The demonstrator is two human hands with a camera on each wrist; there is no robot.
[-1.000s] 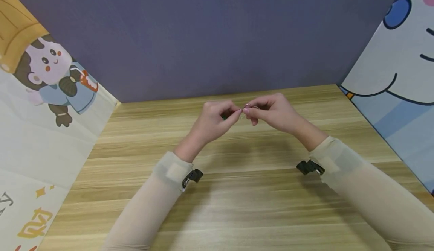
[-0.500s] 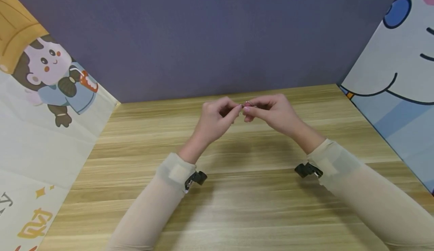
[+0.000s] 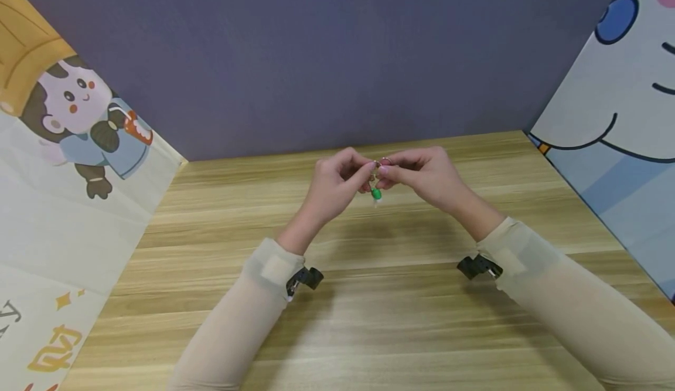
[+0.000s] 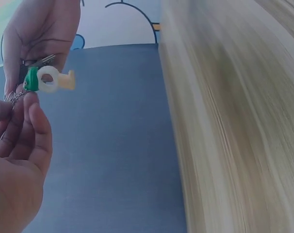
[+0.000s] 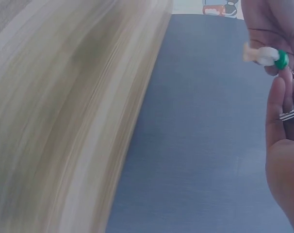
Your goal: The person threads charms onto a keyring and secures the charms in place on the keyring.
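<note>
Thumb and fingers of my left hand (image 3: 336, 184) pinch the metal ring and chain end of a small keychain charm. The green, white and cream charm (image 3: 376, 194) dangles between the hands, its short chain (image 4: 18, 97) showing in the left wrist view. Fingertips almost meeting the left ones, my right hand (image 3: 435, 177) pinches a thin metal key ring (image 3: 387, 160). A key (image 5: 290, 114) lies inside its curled fingers in the right wrist view. Whether the two rings are linked is hidden by the fingertips.
Both hands are above a wood-grain table (image 3: 369, 320). Behind it rises a dark blue-grey panel (image 3: 337, 57). Cartoon-printed panels stand at left (image 3: 63, 233) and right (image 3: 596, 115). Each sleeve carries a small black wrist camera (image 3: 304, 279).
The green charm, earlier mostly hidden at the left hand, now hangs freely below the fingertips. The left hand has shifted slightly up and right; the right hand has barely moved.
</note>
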